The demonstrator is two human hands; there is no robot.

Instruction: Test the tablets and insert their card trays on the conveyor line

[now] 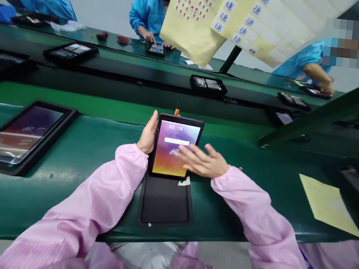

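A tablet [174, 149] stands tilted up above a black tray [166, 201], its lit screen showing 03:18 on a purple and orange wallpaper. My left hand [148, 133] grips the tablet's left edge. My right hand [200, 160] lies flat with spread fingers over the lower right of the screen. Pink striped sleeves cover both my arms. A small orange tab [176, 112] pokes up behind the tablet's top edge. The tray sits on a green conveyor belt [223, 203], and a white label [185, 181] lies at its upper right corner.
Another lit tablet in a black tray [22, 135] lies to my left on the belt. A yellow paper sheet [329, 206] lies to my right. Sheets of labels [242, 21] hang in front of the far belt, where co-workers in blue smocks handle more trays.
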